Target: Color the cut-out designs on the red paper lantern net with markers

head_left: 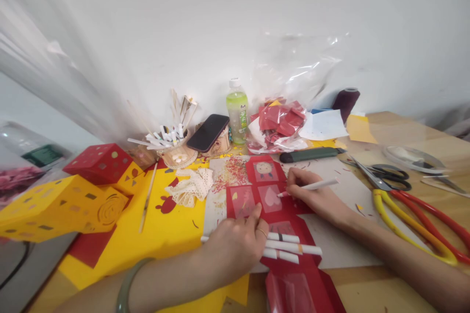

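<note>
A slim white cylindrical marker with a pale tip [319, 184] is pinched in the right hand [306, 190], the fingers being drawn in narrowly around its barrel, and its long axis is laid almost crosswise, the tip pointed leftward and slightly down, the rear end raised to the right. By that tip the right edge of a pale heart shape [272, 196] is met or nearly met; whether contact is made cannot be told. The heart is set on a small rectangular panel of the dark red, cross-shaped, folded card [303, 231], directly to the left of the right hand, and just beyond and to the right of the left index fingertip. The tip is thus brought nearest by the right hand, while the left hand [235, 239] is placed closer to the wearer, its index finger extended on the card. Under its curled palm a loose bunch of white, colour-banded markers [293, 248] is held, their ends pointed rightward across the card's lower panels. The card's own long axis is run from the far side toward the wearer, slanted a little rightward, and a light grey sheet [338, 234] is seen beneath it
</note>
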{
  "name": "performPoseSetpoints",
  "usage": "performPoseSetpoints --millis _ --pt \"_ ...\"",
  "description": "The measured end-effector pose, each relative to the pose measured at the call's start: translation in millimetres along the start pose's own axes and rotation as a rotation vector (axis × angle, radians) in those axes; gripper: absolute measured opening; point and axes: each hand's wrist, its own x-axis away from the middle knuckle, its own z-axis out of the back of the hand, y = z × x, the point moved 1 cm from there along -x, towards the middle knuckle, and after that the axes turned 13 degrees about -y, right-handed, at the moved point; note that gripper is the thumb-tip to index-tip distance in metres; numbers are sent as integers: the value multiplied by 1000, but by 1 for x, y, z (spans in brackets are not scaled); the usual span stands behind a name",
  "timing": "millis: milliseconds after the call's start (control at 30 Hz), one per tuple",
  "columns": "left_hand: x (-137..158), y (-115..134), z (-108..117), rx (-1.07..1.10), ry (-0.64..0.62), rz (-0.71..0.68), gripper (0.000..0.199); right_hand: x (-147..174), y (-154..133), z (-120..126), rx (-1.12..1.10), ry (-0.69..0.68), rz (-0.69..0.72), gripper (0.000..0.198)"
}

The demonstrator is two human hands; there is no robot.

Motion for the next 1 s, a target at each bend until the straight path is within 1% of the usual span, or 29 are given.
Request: performPoseSetpoints --millis 133,333,467,567,867,1000 --pt "1 0 1 -3 5 -5 22 0 -1 0 19 3 2 20" --pt "1 1 -4 -2 1 -5 25 -1 -4 -1 56 -43 13 16" --pt "0 0 -3 -4 -2 -4 24 -1 -3 0 65 -10 -2 19" --pt "0 -1 -1 -8 -5 -8 22 -1 -3 -1 77 -38 11 21" --pt "1 -1 -1 -12 -55 -19 25 -2 -4 -1 61 -19 -4 22" --pt "1 -1 -2 -28 -51 -23 25 -3 -4 -1 71 -44 0 23"
